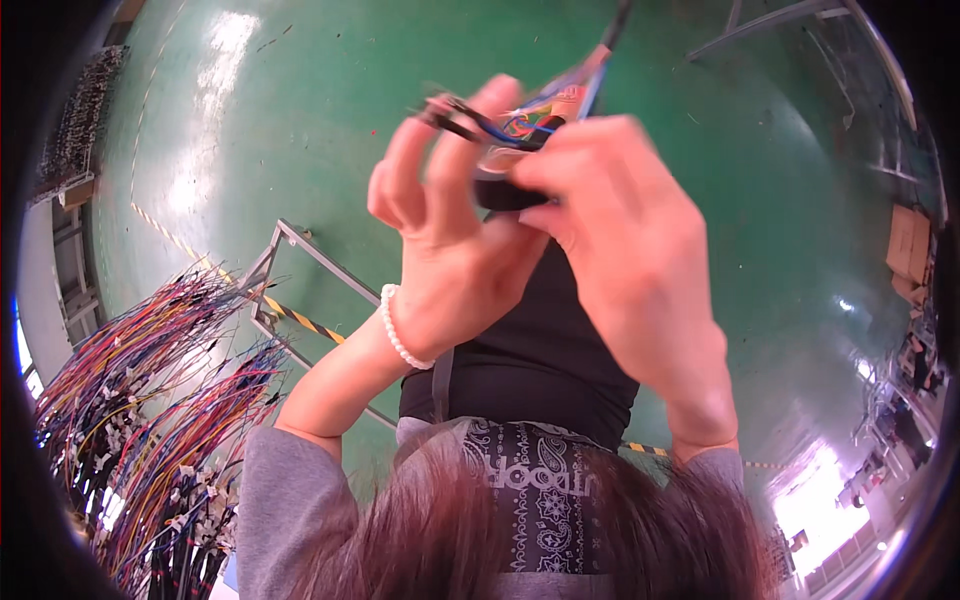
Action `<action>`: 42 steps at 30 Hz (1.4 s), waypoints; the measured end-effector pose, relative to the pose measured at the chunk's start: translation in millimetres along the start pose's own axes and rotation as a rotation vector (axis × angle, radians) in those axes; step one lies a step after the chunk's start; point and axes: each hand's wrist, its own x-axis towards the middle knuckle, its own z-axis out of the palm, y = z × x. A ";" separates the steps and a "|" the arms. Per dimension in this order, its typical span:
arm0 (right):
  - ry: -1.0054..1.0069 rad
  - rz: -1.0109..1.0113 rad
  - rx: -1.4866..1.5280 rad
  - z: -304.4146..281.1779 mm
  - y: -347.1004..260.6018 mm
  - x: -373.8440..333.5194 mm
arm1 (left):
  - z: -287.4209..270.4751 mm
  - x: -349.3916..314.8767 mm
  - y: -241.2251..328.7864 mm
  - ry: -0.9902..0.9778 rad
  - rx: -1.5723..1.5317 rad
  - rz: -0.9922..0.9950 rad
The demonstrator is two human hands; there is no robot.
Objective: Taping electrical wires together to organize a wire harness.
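Both of my hands are raised close together over my lap, partly smeared by motion. My left hand, with a white bead bracelet at its wrist, has curled fingers around a wire bundle. Black-sheathed ends of the bundle poke out between those fingers, and blue, red and green strands show in the middle. Against the bundle, between both hands, sits a dark black piece, perhaps a roll of tape. My right hand pinches at this piece with thumb and fingers; the exact contact is hidden.
Large bunches of coloured wires with white connectors lie at the left. Beside them stands a grey metal frame. A yellow-black striped line crosses the green floor. Cardboard boxes are at the far right.
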 end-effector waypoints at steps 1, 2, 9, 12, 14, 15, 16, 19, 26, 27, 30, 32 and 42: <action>-0.021 -0.030 -0.159 3.6 0.7 -4.5 | -1.6 0.5 1.6 -0.088 0.046 0.031; -0.077 -0.026 -0.167 6.0 2.4 -9.2 | -1.2 1.6 4.7 -0.135 0.004 -0.037; 0.556 0.294 0.360 6.2 25.5 -51.7 | -9.5 12.9 11.2 -0.252 -0.339 -0.076; 0.175 0.586 1.284 22.0 38.1 -56.7 | -12.6 14.8 12.2 -0.377 -0.446 -0.135; 0.224 0.511 1.398 34.5 49.6 -54.1 | -14.5 13.1 14.6 -0.401 -0.590 -0.267; 0.238 0.480 1.496 40.3 54.2 -52.4 | -16.0 12.3 14.6 -0.423 -0.698 -0.350; 0.204 0.496 1.511 43.9 58.7 -51.1 | -17.1 11.3 14.9 -0.432 -0.664 -0.330; 0.170 0.517 1.577 49.4 61.8 -51.8 | -17.3 8.3 15.0 -0.424 -0.738 -0.368; 0.390 0.659 0.851 11.7 40.0 -54.4 | -17.4 9.3 8.5 -0.343 -0.627 -0.330; 0.403 0.662 0.739 2.4 36.2 -51.6 | -16.7 9.6 8.9 -0.340 -0.631 -0.329; 0.376 0.399 0.322 -20.7 18.4 -41.4 | -12.7 8.8 14.2 -0.251 -0.242 -0.079; 0.304 0.103 -0.038 -27.3 5.5 -31.9 | -9.7 6.7 20.5 -0.208 -0.155 -0.012; 0.050 -0.059 -0.127 -23.7 -24.4 -6.1 | -16.4 8.8 15.0 -0.108 -0.156 0.046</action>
